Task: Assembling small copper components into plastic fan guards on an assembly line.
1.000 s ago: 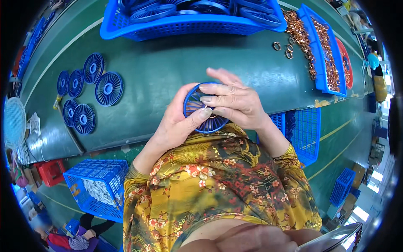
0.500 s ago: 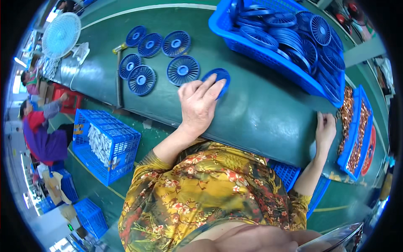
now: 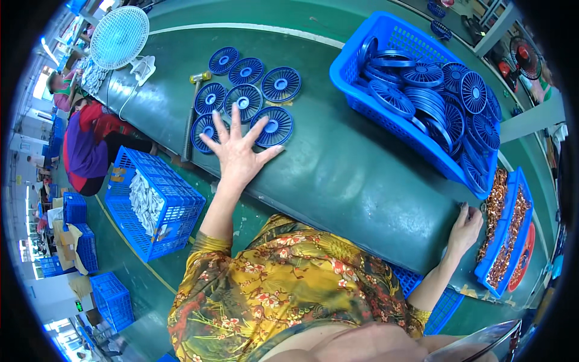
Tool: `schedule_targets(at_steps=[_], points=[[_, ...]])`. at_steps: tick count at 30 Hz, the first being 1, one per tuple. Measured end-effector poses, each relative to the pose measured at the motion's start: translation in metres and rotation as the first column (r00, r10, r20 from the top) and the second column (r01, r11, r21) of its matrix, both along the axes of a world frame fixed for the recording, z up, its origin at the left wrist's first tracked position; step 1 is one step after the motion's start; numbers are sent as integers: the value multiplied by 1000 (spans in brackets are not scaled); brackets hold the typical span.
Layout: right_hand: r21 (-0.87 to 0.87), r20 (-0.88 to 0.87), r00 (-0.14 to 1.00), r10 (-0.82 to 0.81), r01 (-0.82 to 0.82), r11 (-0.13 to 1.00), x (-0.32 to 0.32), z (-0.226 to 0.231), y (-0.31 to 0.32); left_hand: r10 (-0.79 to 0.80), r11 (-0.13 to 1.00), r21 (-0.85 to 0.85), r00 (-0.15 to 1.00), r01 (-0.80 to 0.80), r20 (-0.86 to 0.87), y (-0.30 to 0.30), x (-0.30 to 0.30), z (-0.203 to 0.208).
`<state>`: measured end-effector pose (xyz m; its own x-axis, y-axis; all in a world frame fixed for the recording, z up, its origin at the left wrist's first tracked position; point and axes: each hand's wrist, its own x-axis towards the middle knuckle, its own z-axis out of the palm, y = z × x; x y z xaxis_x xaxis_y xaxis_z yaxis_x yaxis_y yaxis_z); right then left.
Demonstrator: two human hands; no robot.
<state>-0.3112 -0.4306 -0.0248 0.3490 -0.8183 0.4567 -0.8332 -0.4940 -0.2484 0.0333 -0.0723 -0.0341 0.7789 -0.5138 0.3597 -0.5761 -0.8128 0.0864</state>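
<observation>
Above a group of round blue slotted discs (image 3: 281, 84) on the green table, my left hand (image 3: 235, 158) is open with fingers spread. Its fingertips reach the nearer discs, among them one slotted disc (image 3: 243, 100) in the middle of the group; whether they touch is unclear. At the table's right, beside a pile of small copper-coloured parts (image 3: 496, 196), my right hand (image 3: 465, 232) has its fingers pinched together. Something small and dark shows at its fingertips, too small to name.
A blue basket (image 3: 398, 130) full of slotted discs stands at the back right. Left of the group lies a yellow-headed hammer (image 3: 201, 77). A blue tray (image 3: 509, 232) holds copper-coloured parts. A fan (image 3: 119, 37), a crate of pale pieces (image 3: 175, 211) and a person (image 3: 90, 145) are leftward.
My left hand has let go of the blue slotted disc, which now lies in the group, and its fingers have spread. The view has shifted; my right hand stays near the copper parts.
</observation>
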Motion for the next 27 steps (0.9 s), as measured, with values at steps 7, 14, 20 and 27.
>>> schedule_targets(at_steps=[7,14,20,27], points=[[40,-77,992,105,-102,994,1,0,0,-71,997,21,989,74,-129,16,35,0],[74,-78,987,142,-136,988,5,10,13,-143,979,-140,989,145,27,-9,56,13],[118,-128,979,157,-142,983,-3,16,23,-569,657,-498,806,565,164,-116,21,79],[43,409,842,351,-402,915,-2,18,53,-799,578,-219,600,786,44,-178,3,80]])
